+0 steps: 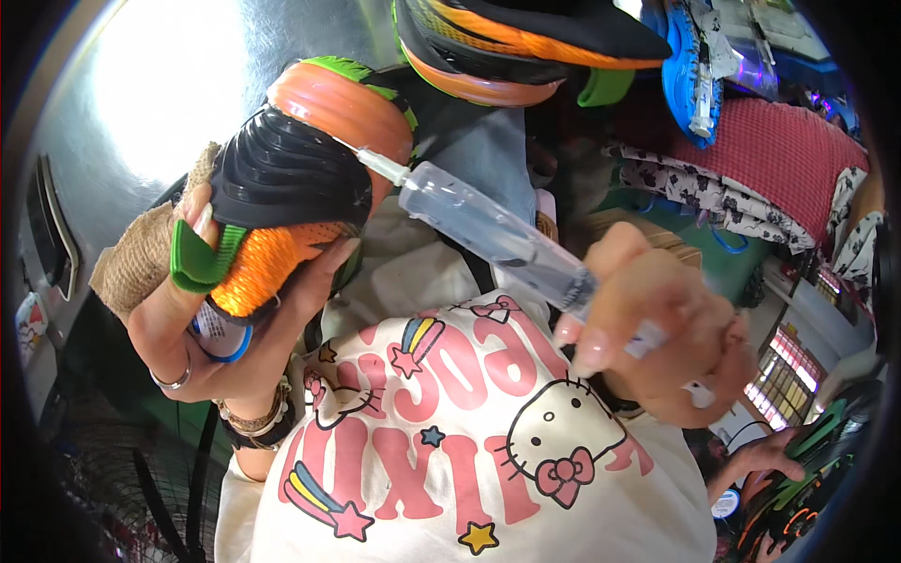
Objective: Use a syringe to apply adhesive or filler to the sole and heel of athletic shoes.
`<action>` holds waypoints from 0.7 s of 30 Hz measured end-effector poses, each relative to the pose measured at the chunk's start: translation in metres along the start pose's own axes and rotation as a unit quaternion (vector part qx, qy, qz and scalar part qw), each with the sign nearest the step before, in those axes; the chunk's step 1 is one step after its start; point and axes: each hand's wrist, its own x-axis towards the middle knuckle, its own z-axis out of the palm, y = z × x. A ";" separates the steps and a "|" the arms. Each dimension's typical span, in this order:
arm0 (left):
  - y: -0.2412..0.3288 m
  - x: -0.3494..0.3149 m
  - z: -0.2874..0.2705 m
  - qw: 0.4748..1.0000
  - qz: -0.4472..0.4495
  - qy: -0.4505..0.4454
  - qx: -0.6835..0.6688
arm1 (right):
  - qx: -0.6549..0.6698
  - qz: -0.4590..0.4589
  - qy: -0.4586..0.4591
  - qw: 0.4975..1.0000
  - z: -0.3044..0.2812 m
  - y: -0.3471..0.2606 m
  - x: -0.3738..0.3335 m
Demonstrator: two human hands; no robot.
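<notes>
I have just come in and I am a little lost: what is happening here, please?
A person holds an orange and black sports shoe in the left hand, sole edge turned up. The right hand grips a large clear syringe, and its thin tip meets the shoe where the orange sole joins the black upper. A second matching shoe lies further up. At lower right, another person's hand is at work.
</notes>
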 end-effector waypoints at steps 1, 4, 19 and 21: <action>-0.008 -0.008 0.001 0.999 0.016 0.039 0.002 | 0.005 -0.026 0.000 1.000 0.001 0.011 -0.004; -0.010 -0.010 0.010 0.995 0.004 0.092 -0.026 | 0.002 -0.097 0.010 0.995 0.001 0.031 -0.018; -0.006 -0.006 0.011 0.995 -0.014 0.090 -0.037 | -0.039 -0.114 -0.003 0.993 0.004 0.054 -0.051; -0.009 -0.004 0.010 0.996 0.007 0.088 0.010 | -0.058 -0.107 -0.005 0.993 0.005 0.052 -0.052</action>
